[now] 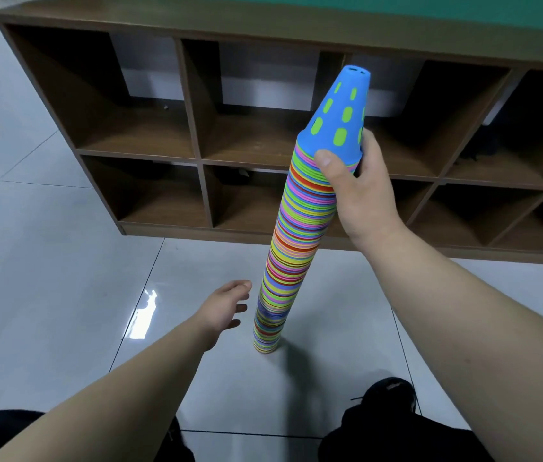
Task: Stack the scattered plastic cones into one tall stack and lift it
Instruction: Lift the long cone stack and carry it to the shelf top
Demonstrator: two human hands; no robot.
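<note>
My right hand [356,188] grasps the leaning cone stack [293,248] near its top, steadying it; its foot rests on the floor [63,261]. My left hand [226,306] hovers released at the base's nine o'clock, probably to help lift.

- We count one tall stack of cones [291,235].
- One blue cone [340,115] on top.
- We see two hands: a left hand [223,308] and a right hand [356,191].
- One shelf unit [193,105].

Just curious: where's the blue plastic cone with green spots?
Head view, right of centre: the blue cone caps the multicoloured cone stack, gripped by the right hand.
</note>
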